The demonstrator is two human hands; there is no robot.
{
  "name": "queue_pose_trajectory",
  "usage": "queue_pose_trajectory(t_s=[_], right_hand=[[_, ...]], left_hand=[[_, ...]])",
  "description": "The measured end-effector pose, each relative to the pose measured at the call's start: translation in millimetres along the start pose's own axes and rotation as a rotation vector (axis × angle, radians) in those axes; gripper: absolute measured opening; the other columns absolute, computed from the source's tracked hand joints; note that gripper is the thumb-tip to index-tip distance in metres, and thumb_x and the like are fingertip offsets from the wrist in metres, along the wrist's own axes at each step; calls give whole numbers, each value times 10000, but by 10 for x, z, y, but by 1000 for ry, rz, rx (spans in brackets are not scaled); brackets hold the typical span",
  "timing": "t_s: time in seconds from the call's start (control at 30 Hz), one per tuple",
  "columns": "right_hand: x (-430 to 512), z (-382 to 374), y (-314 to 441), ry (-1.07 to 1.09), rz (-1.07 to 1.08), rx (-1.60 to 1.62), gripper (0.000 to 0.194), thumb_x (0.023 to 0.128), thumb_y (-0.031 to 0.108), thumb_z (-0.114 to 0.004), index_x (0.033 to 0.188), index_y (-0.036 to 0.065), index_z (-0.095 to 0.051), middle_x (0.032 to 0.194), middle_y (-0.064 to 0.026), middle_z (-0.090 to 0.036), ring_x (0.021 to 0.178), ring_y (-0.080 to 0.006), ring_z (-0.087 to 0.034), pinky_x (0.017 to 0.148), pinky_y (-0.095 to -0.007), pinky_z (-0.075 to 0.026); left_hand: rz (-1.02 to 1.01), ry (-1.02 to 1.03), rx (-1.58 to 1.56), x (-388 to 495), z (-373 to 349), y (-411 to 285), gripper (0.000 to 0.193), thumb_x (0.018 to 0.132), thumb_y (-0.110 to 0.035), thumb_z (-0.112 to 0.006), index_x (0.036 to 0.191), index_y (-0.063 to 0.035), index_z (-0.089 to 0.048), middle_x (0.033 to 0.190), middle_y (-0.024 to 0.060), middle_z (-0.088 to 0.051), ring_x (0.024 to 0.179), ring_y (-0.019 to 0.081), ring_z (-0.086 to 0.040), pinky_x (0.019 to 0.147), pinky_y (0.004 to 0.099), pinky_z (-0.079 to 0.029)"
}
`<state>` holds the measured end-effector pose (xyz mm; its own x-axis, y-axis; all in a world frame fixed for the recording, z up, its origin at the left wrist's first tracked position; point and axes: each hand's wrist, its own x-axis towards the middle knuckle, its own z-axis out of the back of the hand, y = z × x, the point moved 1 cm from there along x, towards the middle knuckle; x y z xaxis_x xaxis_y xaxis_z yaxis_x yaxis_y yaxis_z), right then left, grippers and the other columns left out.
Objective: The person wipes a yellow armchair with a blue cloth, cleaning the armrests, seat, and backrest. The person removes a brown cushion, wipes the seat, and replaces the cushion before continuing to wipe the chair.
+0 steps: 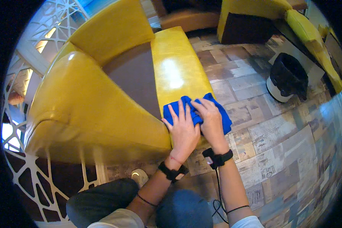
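A blue cloth (225, 118) lies bunched over the near end of a yellow upholstered sofa's front panel (176, 57), partly hanging past its right edge. My left hand (183, 128) rests on the cloth's left part with fingers spread, the thumb by the yellow upholstery. My right hand (212, 119) is at the middle of the cloth, fingers bent and gripping its folds. The two hands are side by side. The yellow armrest (97, 114) stands left of them, with a brown recessed surface (134, 74) between it, the backrest and the panel.
A white bin with a black liner (290, 74) stands on the patchwork-patterned floor (262, 128) at right. More yellow seating (250, 11) is beyond it. A white lattice partition (31, 176) borders the left side. A black cable (219, 185) hangs from my right wrist strap.
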<state>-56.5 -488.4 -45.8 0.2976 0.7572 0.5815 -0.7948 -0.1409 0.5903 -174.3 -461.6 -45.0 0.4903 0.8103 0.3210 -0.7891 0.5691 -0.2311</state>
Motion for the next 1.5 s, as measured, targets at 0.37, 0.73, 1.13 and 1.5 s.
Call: queue_pose_trajectory(t_s=[0.37,0.73,1.13,1.5], right_hand=[[-706,10,368,-150,-135,-13,388,790,-50,-706,1154,84,-728,1062,-175,-622,1043,-375,-603,933,-442,-487],[93,930,1868,-478,49,266,226,954,48,-673,1178,18,-666,1073,-166,-656,985,-306,-632,890,-395,-503],[982,726,3411,-158,289,-462,469,984,285,-622,1359,4,-595,1428,-174,-601,1341,-390,-531,1115,-598,-366],[986,-764,4849,-108,472,-418,467,958,332,-648,1283,-3,-644,1276,-230,-662,1211,-419,-607,1073,-576,-430]], left_hand=[[-307,113,-290,-528,243,269,803,784,-159,-781,1460,113,-444,1632,282,-301,1525,478,-254,1197,570,-289],[-442,-288,-600,-401,2395,-139,686,823,-2,-721,1457,115,-484,1631,303,-310,1525,456,-305,1209,500,-317],[-238,-624,-113,-185,3608,962,541,734,-96,-684,1270,-28,-677,1365,152,-656,1429,455,-458,1099,564,-399],[-67,-858,-29,-767,4111,2812,322,871,-149,-675,1179,-86,-744,1267,114,-721,1403,419,-508,1050,518,-427]])
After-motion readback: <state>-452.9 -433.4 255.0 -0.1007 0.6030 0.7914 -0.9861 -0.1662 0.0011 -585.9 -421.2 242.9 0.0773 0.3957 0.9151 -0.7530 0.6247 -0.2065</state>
